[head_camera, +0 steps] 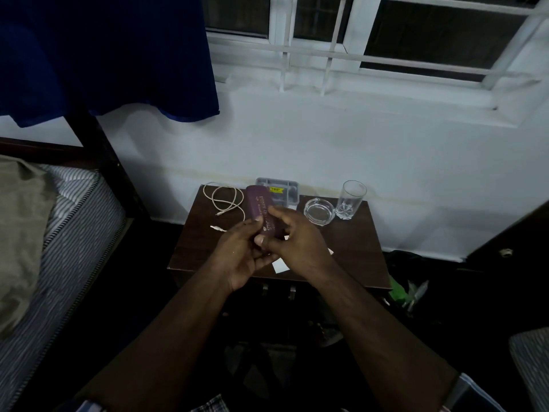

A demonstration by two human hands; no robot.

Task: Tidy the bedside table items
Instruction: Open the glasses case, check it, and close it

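Both hands — left hand point(237, 257), right hand point(292, 242) — grip purple case point(263, 211) at its near end, above table point(350, 245).

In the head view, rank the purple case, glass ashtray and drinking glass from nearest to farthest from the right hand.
1. Purple case: held in the grip of the right hand and left hand.
2. Glass ashtray: on the table, up and right.
3. Drinking glass: just beyond the ashtray, farther right.

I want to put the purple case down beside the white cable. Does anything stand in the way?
Nothing visible does. Both hands, left hand and right hand, hold the purple case above the bedside table; the wood right of the white cable looks bare.
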